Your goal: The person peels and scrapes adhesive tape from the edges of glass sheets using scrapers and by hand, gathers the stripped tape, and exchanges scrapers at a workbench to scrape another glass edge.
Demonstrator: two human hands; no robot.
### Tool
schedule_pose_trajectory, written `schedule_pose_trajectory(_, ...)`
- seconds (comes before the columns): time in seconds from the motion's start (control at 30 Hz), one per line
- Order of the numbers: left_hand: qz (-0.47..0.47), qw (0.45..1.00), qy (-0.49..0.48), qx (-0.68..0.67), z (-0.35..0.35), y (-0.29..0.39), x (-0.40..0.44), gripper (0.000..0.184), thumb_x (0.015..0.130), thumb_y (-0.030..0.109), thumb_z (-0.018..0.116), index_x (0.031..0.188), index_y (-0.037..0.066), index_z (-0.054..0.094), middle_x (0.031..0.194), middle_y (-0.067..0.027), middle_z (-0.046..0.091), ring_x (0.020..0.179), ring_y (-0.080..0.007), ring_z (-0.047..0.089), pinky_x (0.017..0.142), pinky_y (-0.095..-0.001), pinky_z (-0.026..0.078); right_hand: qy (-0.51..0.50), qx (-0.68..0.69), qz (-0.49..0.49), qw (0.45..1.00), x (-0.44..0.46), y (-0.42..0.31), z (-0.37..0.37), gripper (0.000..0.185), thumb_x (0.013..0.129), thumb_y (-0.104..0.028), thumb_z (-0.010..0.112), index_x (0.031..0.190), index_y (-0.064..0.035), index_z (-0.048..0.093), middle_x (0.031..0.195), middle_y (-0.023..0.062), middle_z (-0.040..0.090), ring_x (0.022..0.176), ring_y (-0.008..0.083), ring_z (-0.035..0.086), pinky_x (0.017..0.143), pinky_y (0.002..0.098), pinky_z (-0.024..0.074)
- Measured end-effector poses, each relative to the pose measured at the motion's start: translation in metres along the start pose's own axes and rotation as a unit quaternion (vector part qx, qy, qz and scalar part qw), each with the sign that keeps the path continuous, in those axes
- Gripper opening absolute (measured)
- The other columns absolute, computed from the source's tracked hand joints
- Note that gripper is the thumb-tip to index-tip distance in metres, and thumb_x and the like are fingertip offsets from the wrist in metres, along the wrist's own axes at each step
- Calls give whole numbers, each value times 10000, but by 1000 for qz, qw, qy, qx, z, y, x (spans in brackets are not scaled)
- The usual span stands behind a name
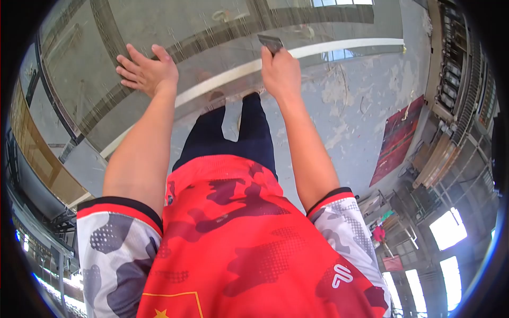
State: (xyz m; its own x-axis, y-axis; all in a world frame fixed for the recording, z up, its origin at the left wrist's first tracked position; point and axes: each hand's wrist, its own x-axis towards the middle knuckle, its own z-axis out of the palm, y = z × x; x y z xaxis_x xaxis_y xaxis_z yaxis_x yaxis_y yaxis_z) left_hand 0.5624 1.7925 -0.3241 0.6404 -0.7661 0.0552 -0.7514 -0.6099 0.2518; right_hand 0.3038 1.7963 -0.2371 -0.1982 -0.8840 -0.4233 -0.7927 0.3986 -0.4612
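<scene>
A large glass pane (175, 32) with a white strip (228, 78) along its near edge lies in front of me. My left hand (148, 71) has its fingers spread over the pane and is apart from the strip; whether the palm presses on the glass I cannot tell. In my right hand (281, 71) is a dark, flat-ended scraper (271, 42), gripped with the fingers closed round it. Its end points up and to the left, just above the white strip. Part of the scraper is hidden inside the hand.
Below the pane spreads a grey floor (328, 127) with worn pale patches. A red sheet (397, 138) lies at the right. Machinery with a row of rollers (450, 79) runs along the far right. A wooden-edged panel (40, 143) stands at the left.
</scene>
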Motion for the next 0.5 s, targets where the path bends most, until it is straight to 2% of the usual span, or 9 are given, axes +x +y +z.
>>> schedule_pose_trajectory(0.03, 1, 1000, 2, 4, 4, -4, 1, 767, 956, 531, 421, 1587, 146, 215, 1655, -194, 123, 1532, -404, 33, 1229, -541, -21, 3, 49, 5, 999, -9, -3, -9, 339, 985, -309, 523, 977, 15, 621, 897, 289, 682, 929, 524, 616, 820, 564, 485)
schedule_pose_trajectory(0.07, 2, 1000, 0, 5, 1, -4, 1, 767, 956, 531, 421, 1587, 146, 215, 1655, -194, 123, 1532, -404, 33, 1229, -541, -21, 2, 49, 7, 999, -18, 8, -8, 339, 985, -309, 523, 977, 15, 621, 897, 289, 682, 929, 524, 616, 820, 564, 485)
schedule_pose_trajectory(0.1, -4, 1000, -8, 1, -3, 0, -1, 768, 956, 531, 419, 1588, 146, 211, 1655, -193, 122, 1533, -403, 32, 1229, -541, -20, -12, 92, 5, 996, -28, 30, -2, 350, 989, -322, 540, 947, 17, 620, 821, 249, 682, 824, 472, 648, 732, 529, 505)
schedule_pose_trajectory(0.17, -7, 1000, -17, -4, -1, 1, -1, 769, 957, 531, 417, 1589, 147, 206, 1655, -192, 120, 1533, -402, 31, 1229, -541, -19, -23, 134, 5, 991, -47, 59, 6, 366, 993, -335, 557, 918, 18, 618, 745, 209, 683, 718, 420, 679, 644, 493, 525)
schedule_pose_trajectory(0.2, -6, 1000, -15, 2, 1, 0, -2, 768, 957, 530, 418, 1589, 148, 206, 1655, -192, 119, 1533, -403, 30, 1229, -541, -17, -71, 281, 120, 950, -58, 67, 8, 368, 996, -352, 576, 925, 6, 617, 668, 117, 589, 592, 278, 601, 537, 412, 477)
schedule_pose_trajectory(0.23, -5, 1000, -11, 8, 1, -1, -2, 768, 956, 530, 418, 1588, 149, 206, 1655, -193, 118, 1533, -403, 29, 1229, -542, -15, -116, 419, 229, 871, -66, 73, 10, 370, 998, -370, 594, 933, -6, 615, 591, 24, 495, 465, 137, 522, 430, 332, 428)
schedule_pose_trajectory(0.37, -4, 1000, -12, 8, 4, -1, -4, 764, 955, 522, 422, 1586, 145, 213, 1655, -196, 119, 1532, -407, 30, 1229, -544, -12, -81, 507, 261, 817, -73, 81, 24, 324, 1010, -360, 581, 980, -38, 605, 565, -31, 422, 394, 98, 428, 368, 275, 359)
schedule_pose_trajectory(0.43, -7, 1000, -11, 5, 4, 1, -4, 763, 952, 515, 426, 1586, 145, 217, 1654, -199, 117, 1530, -411, 32, 1229, -545, -9, -122, 547, 281, 779, -68, 83, 24, 314, 1012, -349, 581, 962, -40, 606, 559, -32, 407, 390, 89, 392, 369, 268, 331)
schedule_pose_trajectory(0.5, -4, 1000, -10, 7, 6, 0, -5, 765, 951, 514, 427, 1586, 144, 217, 1655, -200, 116, 1530, -411, 32, 1229, -546, -8, -130, 551, 285, 774, -64, 79, 23, 306, 1015, -346, 575, 957, -47, 604, 555, -36, 396, 389, 80, 373, 367, 264, 315)
